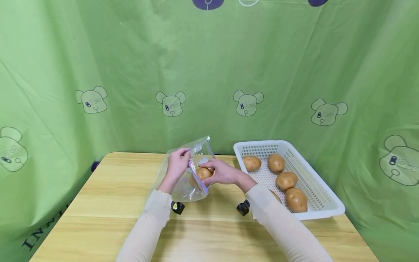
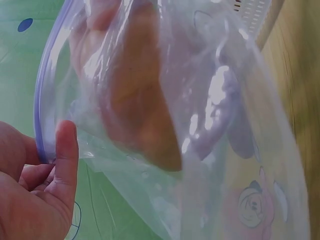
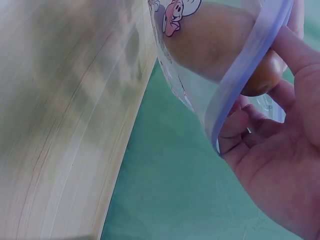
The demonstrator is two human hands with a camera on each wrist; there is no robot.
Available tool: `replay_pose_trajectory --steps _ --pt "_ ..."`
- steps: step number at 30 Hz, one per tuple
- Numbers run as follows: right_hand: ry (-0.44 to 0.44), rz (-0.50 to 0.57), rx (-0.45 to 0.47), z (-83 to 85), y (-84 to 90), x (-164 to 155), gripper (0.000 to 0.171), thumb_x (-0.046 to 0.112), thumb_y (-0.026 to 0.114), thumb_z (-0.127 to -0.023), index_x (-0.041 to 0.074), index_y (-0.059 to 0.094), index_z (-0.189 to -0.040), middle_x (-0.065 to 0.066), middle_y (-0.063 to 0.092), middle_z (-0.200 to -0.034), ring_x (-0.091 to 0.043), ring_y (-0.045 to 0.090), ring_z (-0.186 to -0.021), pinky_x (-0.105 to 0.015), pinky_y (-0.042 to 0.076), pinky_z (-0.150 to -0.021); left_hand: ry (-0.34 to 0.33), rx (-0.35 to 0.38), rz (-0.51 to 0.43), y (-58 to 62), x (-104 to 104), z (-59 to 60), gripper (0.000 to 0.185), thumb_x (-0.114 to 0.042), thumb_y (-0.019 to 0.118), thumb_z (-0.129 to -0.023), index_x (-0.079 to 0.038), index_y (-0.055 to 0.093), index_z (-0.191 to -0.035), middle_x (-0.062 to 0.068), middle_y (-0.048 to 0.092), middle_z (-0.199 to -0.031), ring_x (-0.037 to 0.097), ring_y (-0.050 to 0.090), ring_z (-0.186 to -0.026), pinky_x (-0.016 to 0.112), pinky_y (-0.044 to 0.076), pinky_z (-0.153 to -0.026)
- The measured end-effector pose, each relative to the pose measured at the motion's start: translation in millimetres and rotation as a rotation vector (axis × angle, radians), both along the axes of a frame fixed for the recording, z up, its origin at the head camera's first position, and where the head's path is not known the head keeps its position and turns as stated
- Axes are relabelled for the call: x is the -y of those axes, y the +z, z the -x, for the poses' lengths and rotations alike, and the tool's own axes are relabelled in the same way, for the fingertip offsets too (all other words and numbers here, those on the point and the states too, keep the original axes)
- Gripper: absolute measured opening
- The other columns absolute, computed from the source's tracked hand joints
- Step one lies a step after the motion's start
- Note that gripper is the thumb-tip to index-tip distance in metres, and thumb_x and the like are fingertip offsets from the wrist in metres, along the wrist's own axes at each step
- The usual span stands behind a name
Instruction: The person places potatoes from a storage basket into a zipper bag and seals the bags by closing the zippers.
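A clear zip bag with a purple seal and printed cartoon figures hangs above the table between the hands, its mouth facing right. My left hand pinches the edge of the mouth between thumb and fingers. The right hand grips a brown potato at the opening. Through the film in the left wrist view, most of the potato shows inside the bag. In the right wrist view, one end of the potato sticks out past the purple seal, with right fingers around it.
To the right stands a white perforated plastic basket holding several potatoes, one partly hidden by the right sleeve. Everything is over a light wooden table. A green curtain with bear prints hangs behind it.
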State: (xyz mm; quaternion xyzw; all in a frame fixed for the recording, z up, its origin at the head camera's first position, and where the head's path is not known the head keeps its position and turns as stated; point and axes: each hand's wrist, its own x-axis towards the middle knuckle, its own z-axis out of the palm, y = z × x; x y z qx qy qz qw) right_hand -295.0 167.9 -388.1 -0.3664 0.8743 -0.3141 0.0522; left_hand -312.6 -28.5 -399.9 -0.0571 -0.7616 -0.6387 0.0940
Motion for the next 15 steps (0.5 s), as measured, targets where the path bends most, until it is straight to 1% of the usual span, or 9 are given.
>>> replay_pose_trajectory --steps 2,4,8,10,12,15 --pt "0.003 0.011 -0.011 0.4 -0.1 -0.4 0.064 0.028 0.076 -0.08 -0.006 0.053 -0.13 -0.011 0.057 -0.109 -0.014 0.057 -0.086 -0.022 0.051 -0.067 -0.002 0.005 -0.011 0.9 -0.8 0.0 0.026 -0.006 0.053 -0.094 0.001 0.063 -0.117 0.015 0.061 -0.088 0.014 0.057 -0.064 0.025 0.056 -0.059" --pt "-0.003 0.023 0.005 0.9 0.1 -1.0 0.06 0.026 0.075 -0.081 -0.005 0.054 -0.128 -0.01 0.057 -0.107 -0.016 0.06 -0.087 -0.023 0.052 -0.066 -0.006 0.011 -0.022 0.9 -1.5 0.7 0.026 -0.007 0.053 -0.094 0.002 0.062 -0.117 0.015 0.061 -0.089 0.014 0.058 -0.064 0.026 0.057 -0.06" --pt "-0.043 0.045 0.09 0.7 1.5 0.0 0.049 0.02 0.073 -0.084 -0.002 0.059 -0.125 -0.011 0.058 -0.11 -0.022 0.065 -0.092 -0.024 0.055 -0.069 0.004 0.021 -0.022 1.3 -3.0 2.0 0.026 -0.008 0.053 -0.094 0.0 0.063 -0.117 0.015 0.062 -0.09 0.014 0.058 -0.065 0.026 0.057 -0.06" --pt "-0.041 0.045 0.102 1.0 1.4 0.9 0.042 0.017 0.073 -0.083 -0.001 0.062 -0.121 -0.011 0.06 -0.109 -0.023 0.066 -0.092 -0.023 0.055 -0.072 0.014 0.019 -0.007 2.1 -4.6 1.9 0.026 -0.008 0.054 -0.094 0.0 0.063 -0.117 0.014 0.063 -0.09 0.013 0.058 -0.065 0.026 0.056 -0.058" --pt "-0.034 0.029 0.072 2.0 0.8 2.1 0.032 0.014 0.072 -0.084 0.002 0.067 -0.113 -0.008 0.065 -0.104 -0.019 0.066 -0.09 -0.022 0.054 -0.073 0.025 0.012 0.009 2.4 -6.2 2.0 0.025 -0.007 0.055 -0.093 -0.001 0.064 -0.116 0.014 0.064 -0.09 0.013 0.057 -0.064 0.025 0.055 -0.056" --pt "-0.009 -0.004 0.002 3.4 0.7 2.4 0.018 0.01 0.07 -0.085 0.005 0.071 -0.102 -0.003 0.069 -0.094 -0.013 0.065 -0.085 -0.023 0.054 -0.075 0.029 0.005 0.018 2.1 -7.9 2.1 0.025 -0.008 0.055 -0.093 -0.001 0.064 -0.115 0.013 0.065 -0.089 0.013 0.058 -0.065 0.022 0.053 -0.055"
